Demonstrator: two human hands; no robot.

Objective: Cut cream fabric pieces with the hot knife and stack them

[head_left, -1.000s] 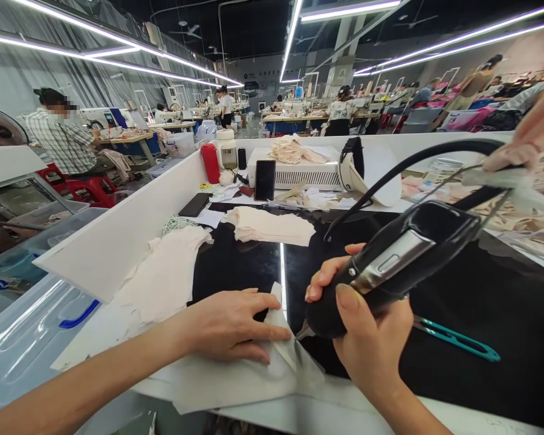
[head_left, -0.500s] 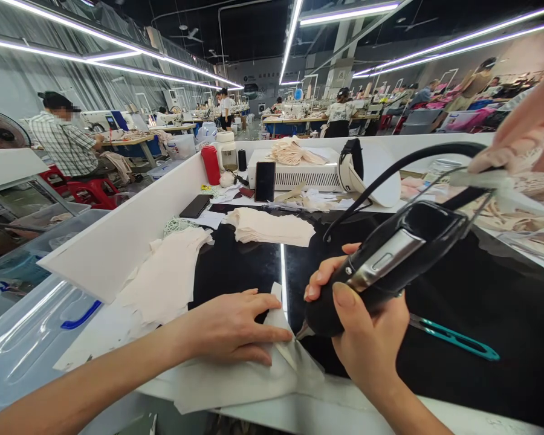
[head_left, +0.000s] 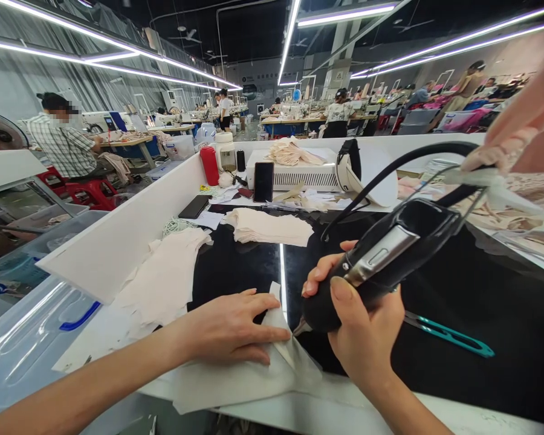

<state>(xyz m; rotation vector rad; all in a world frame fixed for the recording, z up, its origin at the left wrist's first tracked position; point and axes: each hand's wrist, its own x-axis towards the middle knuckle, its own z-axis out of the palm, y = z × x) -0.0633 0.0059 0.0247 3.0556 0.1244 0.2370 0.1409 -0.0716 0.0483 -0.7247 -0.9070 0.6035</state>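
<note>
White cloth (head_left: 238,385) pressed, black tool (head_left: 383,257) held.
At bottom middle, the cloth is touched by the left hand (head_left: 231,329), fingers apart; right of middle, the tool is gripped by the right hand (head_left: 363,335).

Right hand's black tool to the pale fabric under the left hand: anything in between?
Nothing visible. The right hand holds the black tool, its tip right by the pale fabric; the left hand lies on that fabric, fingers spread.

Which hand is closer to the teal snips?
The right hand: gripping the black tool, it is just left of the teal snips in the picture. The left hand is farther left, spread on the pale cloth.
</note>
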